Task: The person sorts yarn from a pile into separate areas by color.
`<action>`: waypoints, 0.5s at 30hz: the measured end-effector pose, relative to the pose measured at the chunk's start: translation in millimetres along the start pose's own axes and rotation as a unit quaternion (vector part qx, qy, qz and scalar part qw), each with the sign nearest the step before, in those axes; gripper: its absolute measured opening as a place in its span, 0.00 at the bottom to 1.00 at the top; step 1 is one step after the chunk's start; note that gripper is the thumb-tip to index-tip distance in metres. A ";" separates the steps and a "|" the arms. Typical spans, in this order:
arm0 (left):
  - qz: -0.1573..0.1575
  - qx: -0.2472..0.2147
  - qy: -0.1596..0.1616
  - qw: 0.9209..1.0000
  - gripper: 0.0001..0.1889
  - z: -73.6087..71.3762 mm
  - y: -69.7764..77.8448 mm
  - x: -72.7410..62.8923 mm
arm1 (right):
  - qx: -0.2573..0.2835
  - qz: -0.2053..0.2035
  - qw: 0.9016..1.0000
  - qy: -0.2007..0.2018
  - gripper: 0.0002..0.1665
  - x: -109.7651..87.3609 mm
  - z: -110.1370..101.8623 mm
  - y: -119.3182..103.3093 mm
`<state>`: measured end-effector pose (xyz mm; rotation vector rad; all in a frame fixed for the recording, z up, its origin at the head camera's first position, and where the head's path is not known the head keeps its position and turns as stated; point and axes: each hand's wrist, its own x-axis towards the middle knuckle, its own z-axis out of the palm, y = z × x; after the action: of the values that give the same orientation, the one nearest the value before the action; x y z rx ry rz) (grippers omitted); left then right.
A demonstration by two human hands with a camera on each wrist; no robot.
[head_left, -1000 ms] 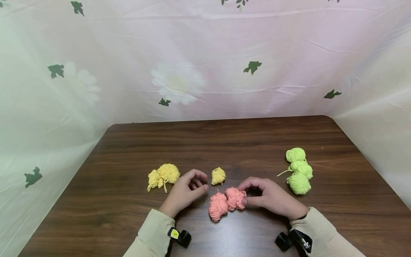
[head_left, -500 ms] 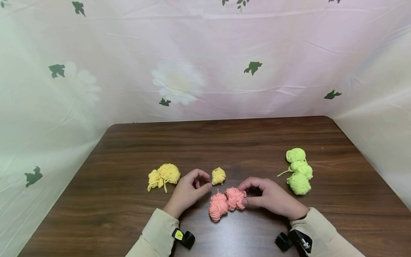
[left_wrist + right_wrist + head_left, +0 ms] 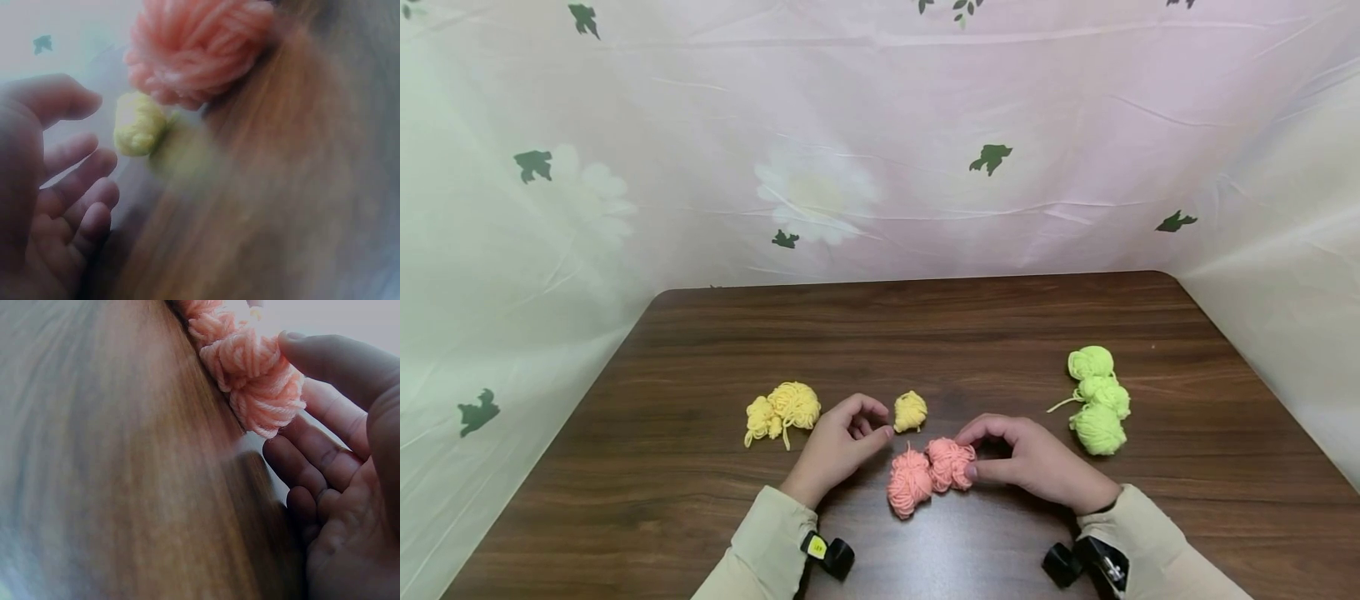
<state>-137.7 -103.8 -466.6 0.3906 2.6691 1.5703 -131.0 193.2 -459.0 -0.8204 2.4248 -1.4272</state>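
Observation:
Two pink yarn balls lie side by side at the middle of the table, one on the left [image 3: 910, 483] and a knobbly one on the right [image 3: 949, 463]. My right hand [image 3: 1033, 460] pinches the right-hand pink yarn ball by its right side, thumb and index finger on it [image 3: 265, 394]. Just beyond them sits a small yellow yarn ball [image 3: 911, 411]. My left hand [image 3: 838, 446] is to its left, fingers loosely bent and holding nothing. The left wrist view shows a small gap between those fingertips and the yellow ball [image 3: 139, 125].
More yellow yarn balls [image 3: 784, 410] lie behind and left of my left hand. Three lime-green yarn balls [image 3: 1099, 396] form a column on the right, with a loose strand. The brown wooden table [image 3: 880, 325] ends at a pale patterned cloth [image 3: 880, 125].
Over the last second my left hand has shifted slightly right, closer to the small yellow ball. My right hand and the pink balls have stayed in place.

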 end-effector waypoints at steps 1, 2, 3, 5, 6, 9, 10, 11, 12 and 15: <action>-0.001 0.000 0.000 1.000 0.09 0.2 0.5 0.3 | -0.001 0.000 1.000 0.000 0.15 -0.1 0.0 -0.1; -0.002 0.001 -0.001 1.000 0.09 0.5 1.0 0.6 | -0.002 0.000 1.000 0.000 0.15 -0.1 0.1 -0.2; -0.003 0.002 0.000 1.000 0.09 1.0 1.3 1.0 | -0.003 0.000 1.000 0.000 0.15 0.0 0.1 -0.4; -0.006 0.006 0.001 1.000 0.08 1.9 2.1 1.5 | -0.003 0.000 1.000 0.000 0.15 0.0 0.1 -0.7; -0.007 0.010 0.002 1.000 0.08 2.5 2.0 2.0 | -0.004 0.000 1.000 0.001 0.15 0.1 0.1 -0.8; -0.010 0.018 0.001 1.000 0.09 4.2 2.9 3.0 | -0.003 0.001 1.000 0.000 0.15 0.4 0.0 -0.9; -0.010 0.020 0.000 1.000 0.09 4.7 3.1 3.3 | -0.001 0.002 1.000 0.000 0.15 0.5 0.0 -0.9; -0.009 0.023 -0.001 1.000 0.09 5.2 3.4 3.6 | -0.001 0.003 1.000 -0.001 0.15 0.6 0.0 -0.8; -0.008 0.024 -0.003 1.000 0.10 5.5 3.9 3.7 | 0.000 0.004 1.000 -0.002 0.15 0.6 -0.1 -0.8; -0.002 0.025 -0.006 1.000 0.11 6.0 5.3 3.9 | 0.001 0.009 1.000 -0.003 0.15 0.3 -0.6 -0.6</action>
<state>-139.6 -95.3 -464.6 0.3951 2.7026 1.4965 -131.4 193.2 -458.2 -0.7989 2.4196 -1.4186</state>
